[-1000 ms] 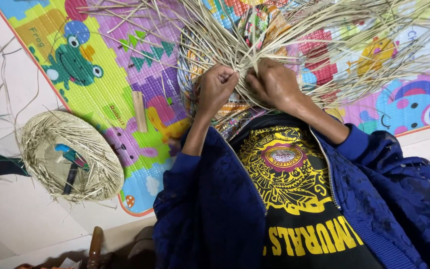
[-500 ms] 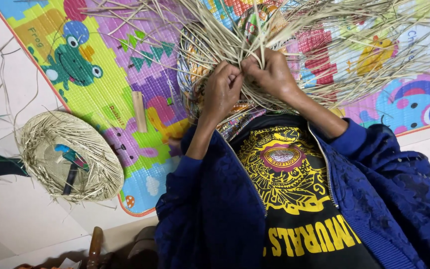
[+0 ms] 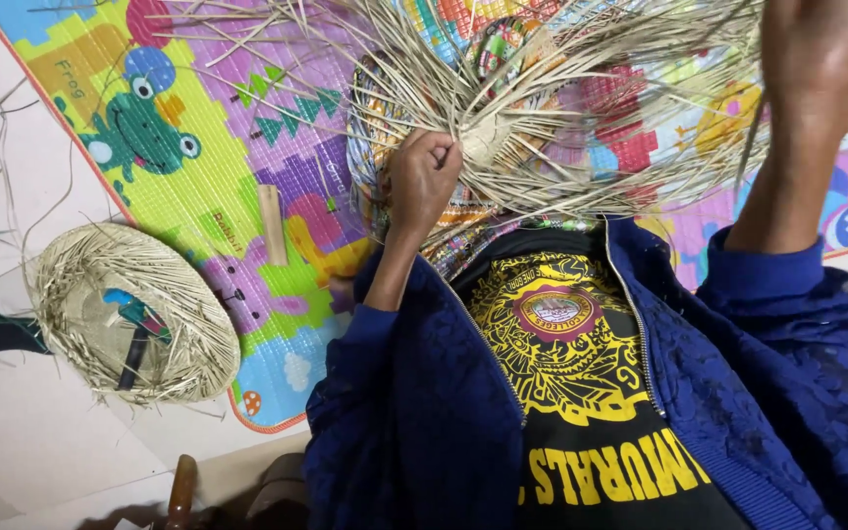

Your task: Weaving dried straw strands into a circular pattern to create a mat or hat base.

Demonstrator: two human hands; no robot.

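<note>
Now right hand (image 3: 821, 59) lifted well clear of the straw weave (image 3: 503, 137), one strand pinched in its grip. Left hand (image 3: 422, 182) unchanged, clamped on weave centre.

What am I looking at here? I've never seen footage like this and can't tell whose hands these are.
There is one picture, from a camera worn on a person's head, looking down at their own chest and hands. No machine is involved. The left hand is closed on the woven middle of a half-made straw weaving, whose loose strips fan outward. The right hand is raised near the camera, partly out of frame; a thin strand hangs by it. Underneath lies a colourful play mat with a small wooden stick on it. On the floor beside the mat sits a round woven piece.
</note>
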